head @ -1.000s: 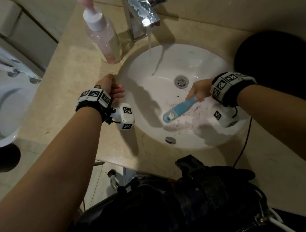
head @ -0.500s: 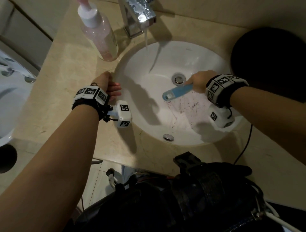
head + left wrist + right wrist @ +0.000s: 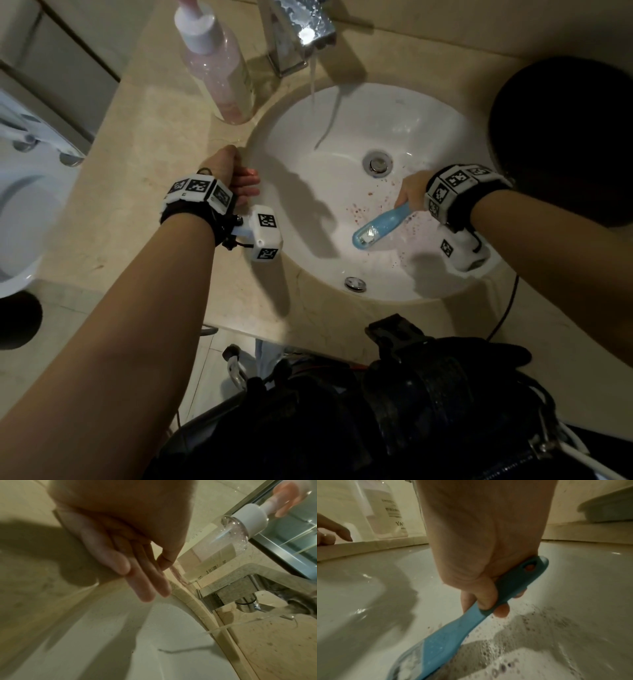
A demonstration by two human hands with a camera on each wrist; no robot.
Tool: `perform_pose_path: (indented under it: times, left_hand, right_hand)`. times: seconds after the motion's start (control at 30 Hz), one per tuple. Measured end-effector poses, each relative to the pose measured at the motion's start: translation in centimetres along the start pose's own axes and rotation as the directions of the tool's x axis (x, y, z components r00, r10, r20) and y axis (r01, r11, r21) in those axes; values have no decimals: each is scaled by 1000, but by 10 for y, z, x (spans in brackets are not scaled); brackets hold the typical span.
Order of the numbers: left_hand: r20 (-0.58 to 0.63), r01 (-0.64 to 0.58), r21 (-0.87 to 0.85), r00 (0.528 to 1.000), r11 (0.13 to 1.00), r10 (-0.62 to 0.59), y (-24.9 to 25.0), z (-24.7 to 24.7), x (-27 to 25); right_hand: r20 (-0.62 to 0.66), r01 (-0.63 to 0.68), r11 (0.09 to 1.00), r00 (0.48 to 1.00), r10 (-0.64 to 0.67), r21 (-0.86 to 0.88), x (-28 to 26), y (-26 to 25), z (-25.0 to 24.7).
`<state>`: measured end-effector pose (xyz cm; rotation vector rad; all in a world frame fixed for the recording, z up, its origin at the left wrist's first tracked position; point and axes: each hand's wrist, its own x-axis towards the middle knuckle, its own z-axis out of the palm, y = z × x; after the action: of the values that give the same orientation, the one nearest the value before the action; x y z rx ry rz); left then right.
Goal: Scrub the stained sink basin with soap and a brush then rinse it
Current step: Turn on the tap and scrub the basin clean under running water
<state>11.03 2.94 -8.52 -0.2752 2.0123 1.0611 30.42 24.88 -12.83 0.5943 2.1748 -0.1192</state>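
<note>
The right hand [image 3: 412, 193] wraps its fingers round the blue brush [image 3: 382, 226], angling the head down onto the reddish specks [image 3: 359, 209] in the basin [image 3: 342, 178], likely to press bristles into them. The left hand [image 3: 236, 174], fingers straight and together, rests on the rim, seemingly as a brace, while the tap [image 3: 296, 31] runs.

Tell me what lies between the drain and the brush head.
Head view: only wet white basin dotted with reddish stain specks lies between the drain and the brush head.
</note>
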Motion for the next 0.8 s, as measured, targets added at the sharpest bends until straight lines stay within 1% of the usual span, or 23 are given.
perform_pose_path:
  times: [0.07,0.13,0.17,0.2,0.27,0.3,0.33,0.37,0.43,0.5,0.57,0.6,0.63,0.67,0.73,0.8]
  left_hand:
    - [2,0,3,1000,1000,0,0,0,0]
    - [7,2,0,1000,1000,-2,1,0,0]
    - [7,2,-4,1000,1000,-2,1,0,1]
    - [6,1,-7,1000,1000,-1,1,0,1]
    - [10,3,-6,1000,1000,-3,0,0,2]
    - [15,4,-7,1000,1000,-3,0,0,3]
    - [21,3,-9,1000,1000,-3,0,0,3]
    - [26,5,-11,1000,1000,-4,0,0,3]
    - [24,6,-7,1000,1000,-5,0,0,2]
    - [5,3,1,1000,1000,-3,0,0,1]
    - [1,3,6,1000,1000,-3,1,0,0]
    - [4,4,7,1000,1000,-4,1,1,-1]
    - [9,6,4,1000,1000,-6,1,1,-1]
    - [12,11,-3,1000,1000,-10,1,0,-1]
    - [14,18,-15,1000,1000,-18,2,0,-2]
    - [19,29,-13,999,999,-29,3,0,-3]
  right_hand:
    - [-49,10,1000,999,-11,-11,0,5,-9]
    - [-149,33,997,988,-43,-69,-5,7,-21]
    - [-165,56,996,984,-67,-72,-7,7,-24]
    - [-122,89,996,988,-91,-23,-8,4,-25]
    - [48,148,982,987,-155,118,-10,-2,-19]
    - [111,134,981,982,-150,143,-10,-5,-14]
    - [140,102,985,983,-121,141,-13,-7,-9]
    - [129,70,991,988,-85,117,-13,-4,-6]
    - [34,6,997,999,-9,74,-11,2,-7]
    - [-57,-62,998,996,63,25,-11,11,-14]
    - [-134,-98,995,986,96,-8,-12,15,-24]
    - [-176,-93,996,980,93,11,-13,16,-29]
    - [-210,-80,995,973,92,64,-12,14,-33]
    - [-230,-66,985,968,102,158,-11,11,-38]
    - [-247,-6,934,964,101,358,-8,4,-49]
    - [-271,53,886,959,84,461,-3,-6,-62]
